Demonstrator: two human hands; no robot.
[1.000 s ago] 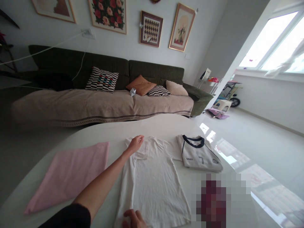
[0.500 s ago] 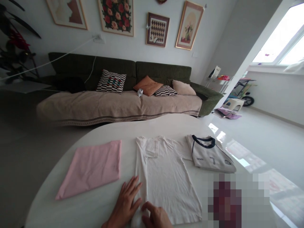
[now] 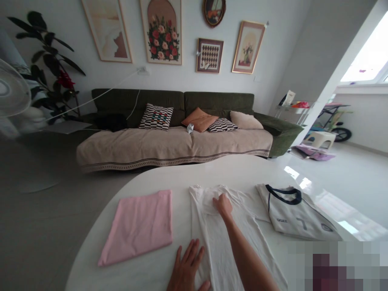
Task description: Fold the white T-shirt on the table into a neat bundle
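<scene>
White T-shirt (image 3: 221, 238) flat on white table (image 3: 169, 178), between pink folded cloth (image 3: 139, 226) and folded numbered jersey (image 3: 295, 214); pinned near hem by left hand (image 3: 188, 268), fingers spread flat; pressed near collar by right hand (image 3: 223, 204), holding nothing.

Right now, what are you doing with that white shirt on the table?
A person has a white T-shirt spread flat on the white table. The right hand reaches up to the collar end, and the left hand lies flat on the near left edge. A folded pink cloth lies to the left, a folded jersey to the right.
</scene>
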